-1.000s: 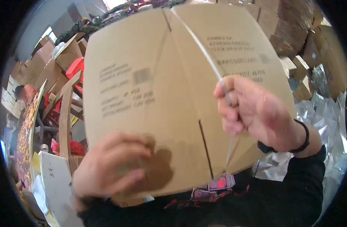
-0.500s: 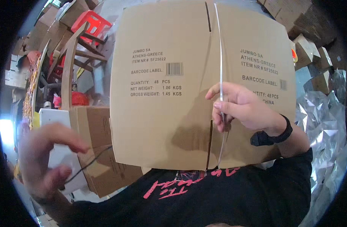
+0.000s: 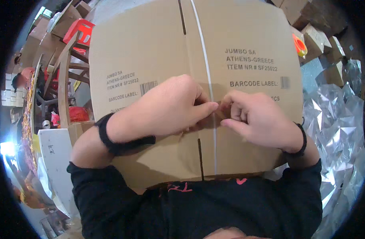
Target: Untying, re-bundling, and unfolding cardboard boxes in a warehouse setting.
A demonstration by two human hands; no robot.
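Strap [image 3: 202,44], thin, white, crosses large brown printed cardboard panel [image 3: 150,44] at centre, bare left hand [image 3: 182,105] narrowly pinched, bare right hand [image 3: 256,117] loosely curled beside it, can't tell what's held; likely strap-adjusting step, next move calling for firm fingertip control.

Left hand [image 3: 182,104] bent, right hand [image 3: 254,115] curled (close)

Before you, flat cardboard [image 3: 150,44] fills the frame's centre, a white strap [image 3: 202,40] running down it; what bears both is hidden.
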